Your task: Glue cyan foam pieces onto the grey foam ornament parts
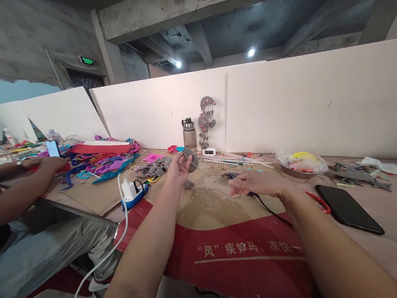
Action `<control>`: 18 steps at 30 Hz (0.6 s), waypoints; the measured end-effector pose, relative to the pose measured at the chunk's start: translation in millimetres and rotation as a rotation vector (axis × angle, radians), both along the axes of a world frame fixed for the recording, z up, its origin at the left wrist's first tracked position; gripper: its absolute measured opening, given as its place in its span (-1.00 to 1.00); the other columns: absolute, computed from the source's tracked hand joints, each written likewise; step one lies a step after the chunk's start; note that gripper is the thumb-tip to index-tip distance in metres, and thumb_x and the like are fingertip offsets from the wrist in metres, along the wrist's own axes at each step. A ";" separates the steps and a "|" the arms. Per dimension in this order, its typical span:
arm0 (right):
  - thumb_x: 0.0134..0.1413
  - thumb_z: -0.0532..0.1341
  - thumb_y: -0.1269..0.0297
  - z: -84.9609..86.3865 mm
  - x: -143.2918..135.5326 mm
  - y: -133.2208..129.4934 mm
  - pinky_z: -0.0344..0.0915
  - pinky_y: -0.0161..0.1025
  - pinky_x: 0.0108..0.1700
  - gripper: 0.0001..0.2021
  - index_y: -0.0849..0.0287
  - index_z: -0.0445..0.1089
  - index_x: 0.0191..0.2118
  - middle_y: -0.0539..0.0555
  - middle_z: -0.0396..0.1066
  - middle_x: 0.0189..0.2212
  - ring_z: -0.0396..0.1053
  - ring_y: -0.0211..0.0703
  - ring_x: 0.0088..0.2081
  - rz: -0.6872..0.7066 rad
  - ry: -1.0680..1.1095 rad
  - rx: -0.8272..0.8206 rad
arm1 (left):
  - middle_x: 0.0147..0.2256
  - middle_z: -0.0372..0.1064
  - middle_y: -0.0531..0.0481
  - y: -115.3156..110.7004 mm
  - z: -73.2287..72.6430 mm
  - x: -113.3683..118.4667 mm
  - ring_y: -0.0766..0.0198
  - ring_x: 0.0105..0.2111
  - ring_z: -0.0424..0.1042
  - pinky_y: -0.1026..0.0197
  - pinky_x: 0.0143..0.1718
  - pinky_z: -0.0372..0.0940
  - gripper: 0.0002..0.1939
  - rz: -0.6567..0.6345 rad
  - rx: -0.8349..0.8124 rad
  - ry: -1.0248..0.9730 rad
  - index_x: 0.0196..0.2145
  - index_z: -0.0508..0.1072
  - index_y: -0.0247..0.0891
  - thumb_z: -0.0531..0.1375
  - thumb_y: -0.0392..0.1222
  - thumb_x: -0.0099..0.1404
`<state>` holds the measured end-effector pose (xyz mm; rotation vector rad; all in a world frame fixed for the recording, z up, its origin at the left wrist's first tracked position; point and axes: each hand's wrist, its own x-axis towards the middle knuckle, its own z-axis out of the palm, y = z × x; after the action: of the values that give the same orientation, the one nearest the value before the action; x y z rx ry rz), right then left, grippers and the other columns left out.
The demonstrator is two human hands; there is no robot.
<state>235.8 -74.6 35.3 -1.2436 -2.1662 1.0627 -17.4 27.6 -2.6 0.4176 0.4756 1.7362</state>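
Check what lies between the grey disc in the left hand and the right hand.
The head view shows brown cardboard strewn with pale scraps between the grey disc and right hand, plus a small dark object near the right fingertips.

Mat [248, 272]: dark red, pale gold characters; tan upper area. Phone [349, 209]: black. Cutters' handle [319, 202]: red. Disc [190, 161]: grey.

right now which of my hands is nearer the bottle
Left. Your left hand is in front of the bottle, holding a grey disc; your right hand is farther off, to the bottle's right.
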 end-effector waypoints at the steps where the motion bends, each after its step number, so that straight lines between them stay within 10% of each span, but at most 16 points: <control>1: -0.05 0.30 -0.07 -3.3 2.8 3.5 0.33 -0.24 -0.43 -0.63 0.18 0.54 -0.52 0.16 0.53 -0.45 0.43 -0.10 -0.42 -0.036 0.029 -0.071 | -0.41 0.52 -0.01 -1.2 1.1 0.4 0.38 -0.38 0.53 0.35 -0.24 0.48 -0.93 0.007 0.007 -0.006 -0.38 0.46 -0.30 0.21 -0.40 0.23; 5: -0.06 0.29 -0.04 -16.5 1.8 16.9 0.36 -0.16 -0.45 -0.64 0.20 0.46 -0.52 0.18 0.50 -0.47 0.44 -0.08 -0.47 -0.147 0.072 -0.229 | -0.41 0.52 0.00 -7.5 7.2 -0.5 0.40 -0.38 0.53 0.38 -0.25 0.48 -0.94 0.011 0.016 -0.078 -0.35 0.47 -0.31 0.21 -0.39 0.24; 11: 0.18 0.10 0.08 -36.0 14.2 50.5 0.31 -0.13 -0.32 -0.66 0.19 0.42 -0.46 0.23 0.49 -0.50 0.47 0.01 -0.41 -0.688 -0.321 0.409 | -0.42 0.53 0.00 -14.6 14.2 0.1 0.39 -0.39 0.54 0.42 -0.30 0.47 -0.91 -0.086 0.044 -0.150 -0.29 0.49 -0.32 0.17 -0.36 0.30; 18: 0.15 0.10 -0.08 -89.8 22.4 72.7 0.31 -0.04 -0.05 -0.47 0.38 0.50 -0.18 0.47 0.49 -0.15 0.46 0.20 -0.07 -0.668 -0.783 0.368 | -0.45 0.51 -0.03 -13.4 10.0 11.9 0.37 -0.45 0.53 0.33 -0.26 0.48 -0.90 -0.076 -0.053 -0.136 -0.35 0.49 -0.35 0.17 -0.41 0.28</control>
<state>258.3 -2.0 -54.5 -2.1866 -1.9912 -0.1302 -5.5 14.2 7.4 0.2747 0.4018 1.6621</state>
